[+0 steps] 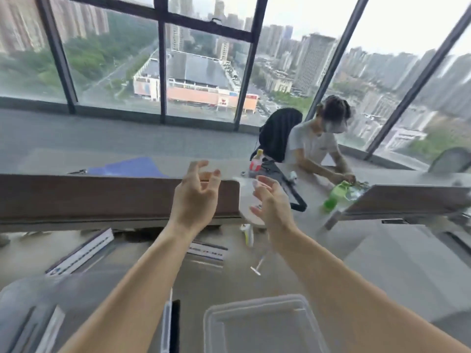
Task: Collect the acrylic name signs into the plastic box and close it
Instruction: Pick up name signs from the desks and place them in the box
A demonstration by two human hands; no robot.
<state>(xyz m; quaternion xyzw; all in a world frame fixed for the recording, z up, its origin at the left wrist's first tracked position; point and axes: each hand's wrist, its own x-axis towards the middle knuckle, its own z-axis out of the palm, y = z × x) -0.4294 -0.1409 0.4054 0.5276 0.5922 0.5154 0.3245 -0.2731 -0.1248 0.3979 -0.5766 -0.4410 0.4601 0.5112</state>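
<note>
Both my hands are raised above the desk, holding nothing. My left hand [195, 197] has its fingers loosely curled in the air. My right hand [271, 201] is relaxed, palm turned left. Below them on the desk lie acrylic name signs: one long sign [81, 253] at the left, one [207, 249] under my left wrist, and a clear upright one [262, 261] near the middle. A clear plastic lid or box [257, 324] lies at the bottom, between my forearms. At the bottom left another clear container [30, 314] shows, blurred.
A brown desk divider [89, 197] runs across behind my hands. A small white and yellow-green object [248, 234] lies by it. At the neighbouring desk a seated person [316, 149] handles a green bottle [335, 196]. Large windows stand behind.
</note>
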